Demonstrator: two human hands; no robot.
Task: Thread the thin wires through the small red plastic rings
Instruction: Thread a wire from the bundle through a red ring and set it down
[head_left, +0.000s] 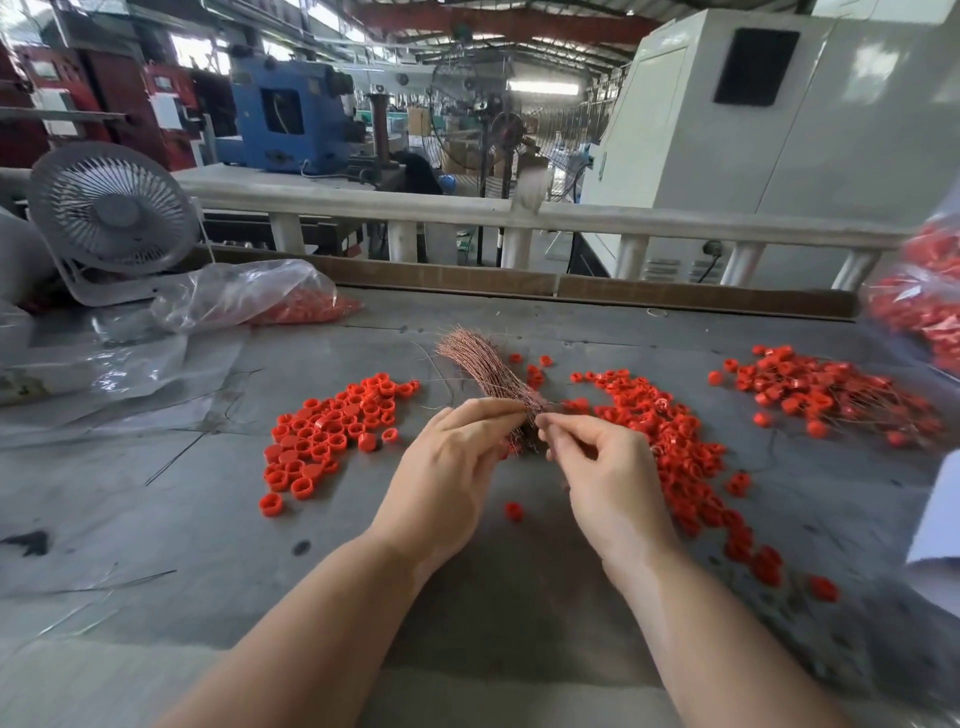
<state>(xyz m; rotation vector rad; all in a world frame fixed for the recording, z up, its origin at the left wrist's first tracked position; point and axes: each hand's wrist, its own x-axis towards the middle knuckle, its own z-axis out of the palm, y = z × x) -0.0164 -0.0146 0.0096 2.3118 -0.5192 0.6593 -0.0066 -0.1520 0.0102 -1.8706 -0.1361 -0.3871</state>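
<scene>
We pinch the wire bundle (485, 374) at mid-table with our left hand (441, 478), while our right hand (602, 478) picks one strand from it; next it needs a ring from the loose red rings (670, 431) alongside. Plastic bags (249, 296) hold more rings.

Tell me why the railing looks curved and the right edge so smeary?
Head view: the wide-angle lens bows the white railing near the frame edges; the bag of red rings at the right edge is blurred, while the wire bundle and both hands, central, stay fairly sharp under soft daylight.
</scene>
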